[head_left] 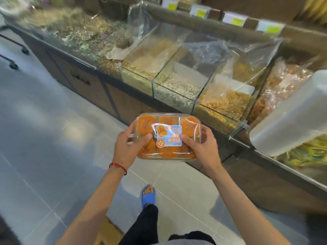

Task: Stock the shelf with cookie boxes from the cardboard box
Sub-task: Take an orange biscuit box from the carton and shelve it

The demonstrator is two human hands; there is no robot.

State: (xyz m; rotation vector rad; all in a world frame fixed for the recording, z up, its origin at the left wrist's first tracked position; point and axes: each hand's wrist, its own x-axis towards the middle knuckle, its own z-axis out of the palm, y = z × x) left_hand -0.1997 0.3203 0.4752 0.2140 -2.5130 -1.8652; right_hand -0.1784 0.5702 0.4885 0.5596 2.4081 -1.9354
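We hold the clear cookie box (pixel 177 121) with 2 hands over the floor (pixel 44 121), just in front of the glass bins (pixel 177 85). Left hand (pixel 127 147) grips its left end and right hand (pixel 203 149) its right end, thumbs curled onto the lid beside the label (pixel 169 137).

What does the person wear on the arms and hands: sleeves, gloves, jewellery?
Both forearms are bare; no sleeves reach them. The left hand and the right hand have no gloves, and no rings show on the fingers. A thin red cord bracelet circles the left wrist; the right wrist carries nothing.
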